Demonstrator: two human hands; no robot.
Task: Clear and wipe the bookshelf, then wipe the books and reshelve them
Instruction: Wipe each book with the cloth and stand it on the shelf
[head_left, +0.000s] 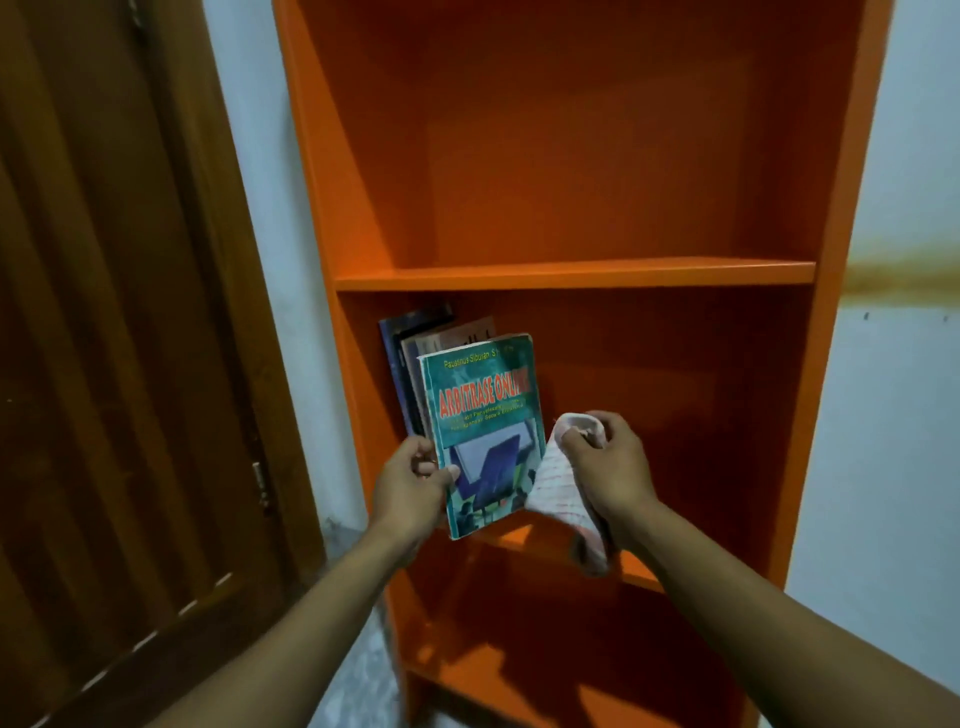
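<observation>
Dim, warm light — deep shadows, soft blur, edges bowed.

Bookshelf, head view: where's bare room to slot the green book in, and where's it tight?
Middle compartment of the bookshelf: bare from the green book rightward to the right side panel. The compartment above looks bare across its width. Crowded: the left corner, where the shelved books lean on the side panel, and the front, where the left hand and the right hand with the cloth sit.

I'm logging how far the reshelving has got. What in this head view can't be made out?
- Shelved books: titles and count, hidden behind the green book.
- Green book's subtitle: blurred.
- Cloth: lower end, hidden behind the right hand.
- Bookshelf: top and bottom, cut off by frame edges.
</observation>
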